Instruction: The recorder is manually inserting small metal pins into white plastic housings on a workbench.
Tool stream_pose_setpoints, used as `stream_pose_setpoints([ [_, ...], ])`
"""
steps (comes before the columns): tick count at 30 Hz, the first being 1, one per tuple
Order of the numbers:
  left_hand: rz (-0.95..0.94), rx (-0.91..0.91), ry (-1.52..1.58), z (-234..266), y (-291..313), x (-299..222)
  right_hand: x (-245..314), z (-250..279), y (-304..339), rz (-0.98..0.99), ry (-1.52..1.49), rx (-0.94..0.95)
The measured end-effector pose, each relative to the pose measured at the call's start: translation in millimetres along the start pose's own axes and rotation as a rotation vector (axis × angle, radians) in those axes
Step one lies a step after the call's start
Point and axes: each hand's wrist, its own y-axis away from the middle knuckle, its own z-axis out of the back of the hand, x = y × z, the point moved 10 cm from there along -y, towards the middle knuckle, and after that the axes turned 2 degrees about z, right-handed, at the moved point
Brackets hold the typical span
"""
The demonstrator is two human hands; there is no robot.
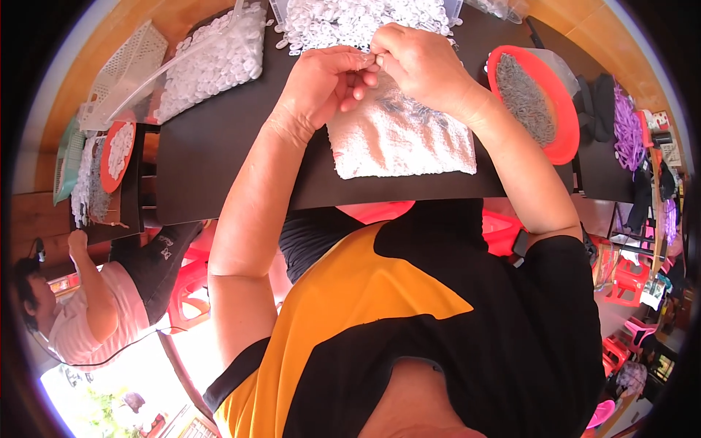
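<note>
My left hand [325,84] and my right hand [420,66] meet above the far part of a white towel [401,150] on the dark table. The thumb and forefinger of each are pinched together, tip to tip with the other hand. Whatever they hold is too small and covered to make out. The other fingers of my left hand curl loosely. Thin grey pieces [420,111] lie on the towel, close below my right hand. Just beyond both hands spreads a heap of small white plastic pieces [343,18] with oval holes, partly in a clear tub.
A red bowl [566,131] of thin grey metal pieces stands right of the towel. At the left lie a clear bag of white pieces [212,69] and a white basket [131,62]. Purple pieces [628,131] lie far right. Another person [95,306] sits at the left.
</note>
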Motion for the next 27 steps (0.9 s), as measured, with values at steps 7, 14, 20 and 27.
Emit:
stream_pose_setpoints([
  [7,0.033,0.062,0.092,-1,-5,7,-15,-1,13,-0.087,-0.393,-0.145],
  [14,0.030,-0.012,0.017,-1,1,3,-28,-12,18,-0.174,-0.579,-0.116],
  [20,0.022,-0.014,0.004,-1,0,4,-38,-21,20,-0.255,-0.812,-0.107],
  [27,-0.048,-0.219,-0.159,14,4,-6,-70,-8,21,-0.323,-0.763,-0.135],
])
